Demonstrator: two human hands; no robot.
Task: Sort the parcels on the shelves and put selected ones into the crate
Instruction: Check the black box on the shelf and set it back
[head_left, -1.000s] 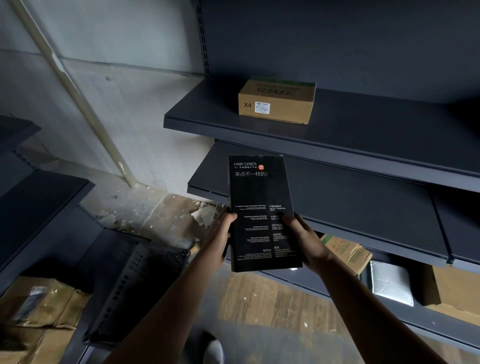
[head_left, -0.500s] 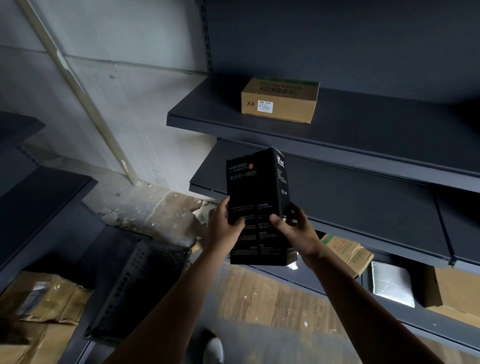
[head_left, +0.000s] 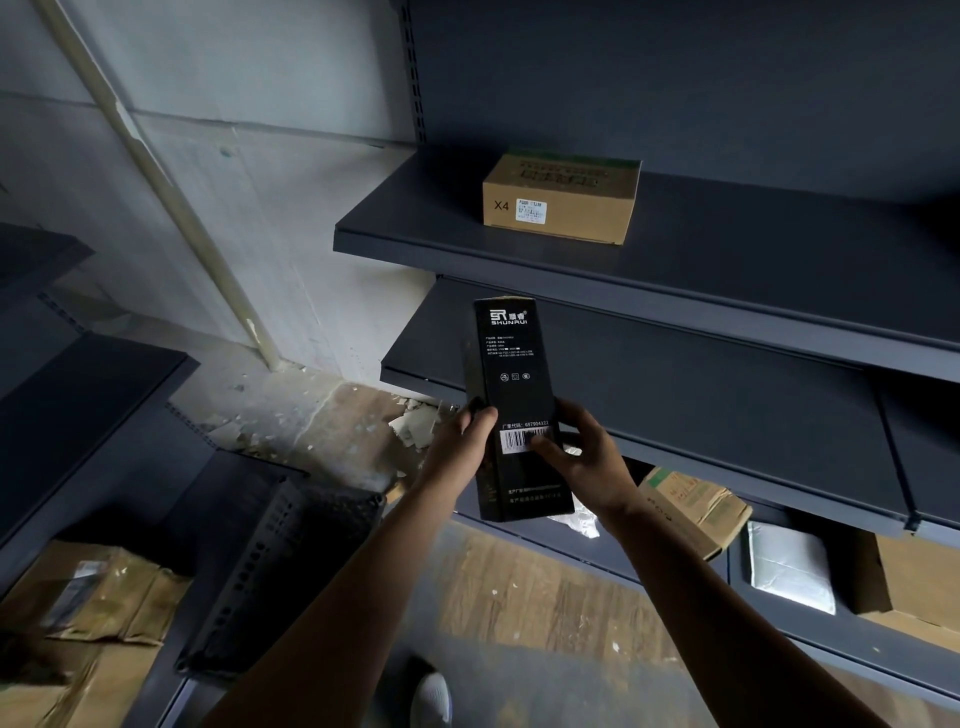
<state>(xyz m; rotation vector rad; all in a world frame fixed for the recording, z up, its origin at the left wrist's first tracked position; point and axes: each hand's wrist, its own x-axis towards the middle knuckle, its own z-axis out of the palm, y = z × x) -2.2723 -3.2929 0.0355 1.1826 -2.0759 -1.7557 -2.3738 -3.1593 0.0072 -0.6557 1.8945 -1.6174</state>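
Both hands, left (head_left: 457, 447) and right (head_left: 582, 457), grip the upright black box (head_left: 511, 395) between them.

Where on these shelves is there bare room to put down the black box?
The top shelf is bare on both sides of the brown carton, widest to its right. The middle shelf behind the black box shows nothing on it. The bottom shelf is crowded: a tilted carton, a white bag and another carton sit close together.

Carton (head_left: 561, 200) on upper shelf (head_left: 727, 270) — crate (head_left: 291, 571) below-left
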